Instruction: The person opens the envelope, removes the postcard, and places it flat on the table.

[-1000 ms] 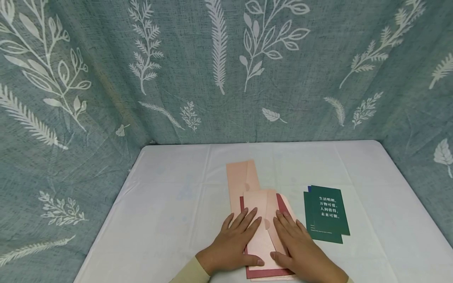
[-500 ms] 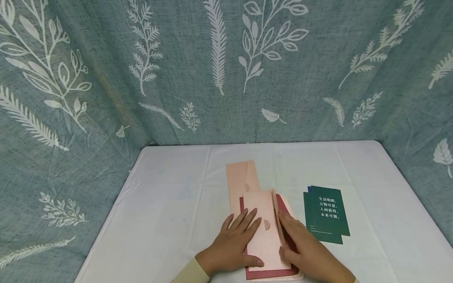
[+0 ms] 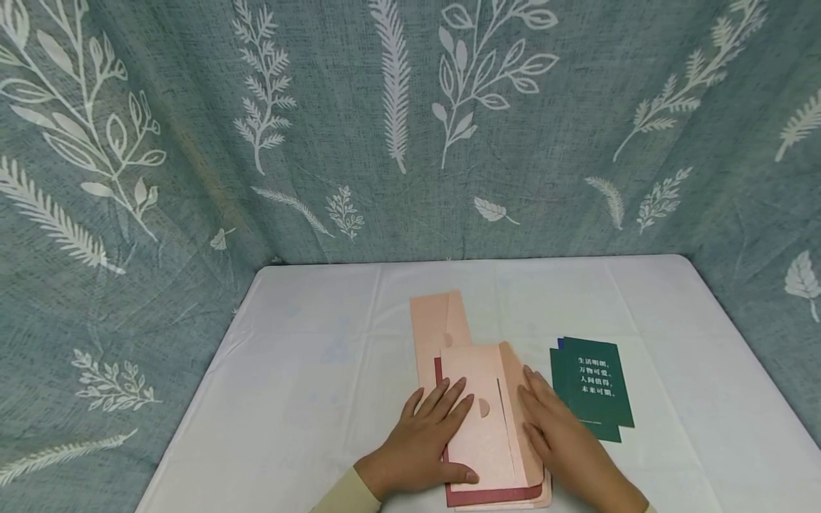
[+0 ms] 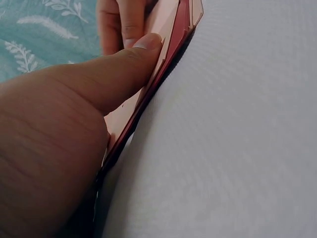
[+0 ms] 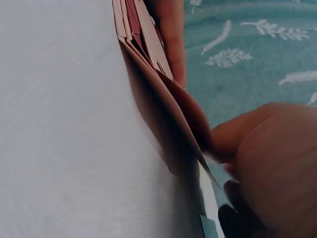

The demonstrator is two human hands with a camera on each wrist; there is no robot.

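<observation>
Five fingers of my left hand (image 3: 420, 443) lie flat and spread, mainly on the top pink envelope (image 3: 484, 438), itself over a dark red piece (image 3: 494, 495) on the white table (image 3: 308, 399). Nearly straight, the fingers of my right hand (image 3: 567, 445) touch its flap (image 3: 513, 367), folded rightward. Another pink envelope (image 3: 439, 317) reaches beyond the stack; green cards (image 3: 599, 385) lie just beside my right hand

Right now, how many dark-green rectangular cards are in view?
2, overlapping just beyond the right hand: the upper card with white characters, and the lower card showing past its edges. More could be hidden underneath.
</observation>
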